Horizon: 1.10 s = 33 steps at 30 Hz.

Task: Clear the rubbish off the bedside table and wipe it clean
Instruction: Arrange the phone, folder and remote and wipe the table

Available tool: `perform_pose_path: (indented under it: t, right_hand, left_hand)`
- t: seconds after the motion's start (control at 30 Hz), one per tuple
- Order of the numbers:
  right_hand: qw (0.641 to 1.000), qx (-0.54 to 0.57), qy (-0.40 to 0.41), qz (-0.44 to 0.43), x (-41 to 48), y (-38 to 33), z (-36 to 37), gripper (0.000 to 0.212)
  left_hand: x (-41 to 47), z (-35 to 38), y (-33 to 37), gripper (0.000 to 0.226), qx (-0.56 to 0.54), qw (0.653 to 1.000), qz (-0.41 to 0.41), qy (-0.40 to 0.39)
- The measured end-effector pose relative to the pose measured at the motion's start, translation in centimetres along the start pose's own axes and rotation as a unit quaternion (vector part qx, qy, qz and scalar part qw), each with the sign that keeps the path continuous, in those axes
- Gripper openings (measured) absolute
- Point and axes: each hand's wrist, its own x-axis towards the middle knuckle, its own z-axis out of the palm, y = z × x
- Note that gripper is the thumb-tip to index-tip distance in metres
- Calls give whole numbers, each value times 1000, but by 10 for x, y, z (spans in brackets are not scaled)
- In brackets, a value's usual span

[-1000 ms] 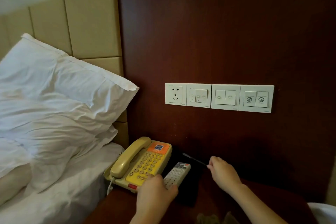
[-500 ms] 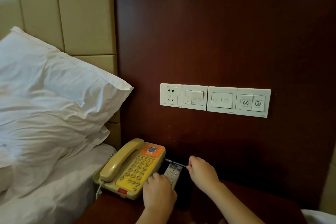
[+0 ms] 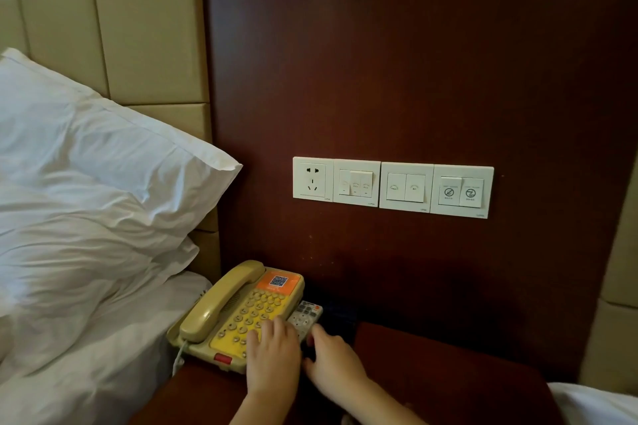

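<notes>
head view: your left hand (image 3: 274, 359) lies open, its fingers spread and fairly straight. they rest on the near right corner of the telephone (image 3: 241, 314), and the outer ones reach onto the near end of the remote (image 3: 305, 316). your right hand (image 3: 336, 369) sits just beside the left one, on its right, also open with the back up. one finger stretches toward the remote's near end and the thumb is spread toward your left hand. shadow hides whether that finger touches the remote.

the bench (image 3: 431, 373), dark red-brown wood, runs under both hands and on to the right of your right hand. the telephone stands on its left end, ahead of your left hand, with the handset (image 3: 221, 300) in its cradle on the side away from your right hand. the remote lies touching the telephone's right edge, between the two hands' fingertips and the wall. a dark flat thing (image 3: 340, 317) lies just past your right hand's fingers; what it is cannot be told.

high above both hands a white switch panel (image 3: 393, 186) is set in the wood panel (image 3: 379, 45). far to the left of your left hand are a white pillow (image 3: 86, 166), the padded headboard (image 3: 148, 45) and the bed (image 3: 86, 373). some white fabric (image 3: 593, 404) shows well to the right of your right forearm.
</notes>
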Motion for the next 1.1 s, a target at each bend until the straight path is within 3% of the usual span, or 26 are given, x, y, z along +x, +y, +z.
perform_pose_path:
  t: [0.1,0.23,0.3,0.43,0.6,0.8,0.9,0.97,1.1]
  right_hand:
    - [999,41,31,12,1,9,-9,13]
    - [988,42,118,94,9,40,-36,7]
    - [987,52,93,122,13,53,-44,10]
    - [967,173,62,175,15,55,-42,36]
    - [925,306,29,225,10,40,-38,23]
    - [960,209,1,185,5,31,-37,33]
    - [990,51,-60,116,-12,26,-55,17]
    - [986,-52,-143,73,-28,24,-70,21]
    - [941,-113,-310,75,-53,33,-92,49]
  left_hand:
    - [-4,-3,-9,39,-59,998,21,13]
    - [-3,-7,-9,28,-80,992,81,46]
    - [8,-5,-3,36,-87,985,137,54]
    - [15,-7,12,44,-72,978,192,-45]
    - [11,1,9,49,-69,979,182,-58]
    - [8,-5,13,51,-41,977,188,-93]
    - [4,-6,15,49,-54,975,191,-95]
    - [1,-10,16,44,-80,975,190,-77]
    - [-3,-15,19,40,-116,975,181,-55]
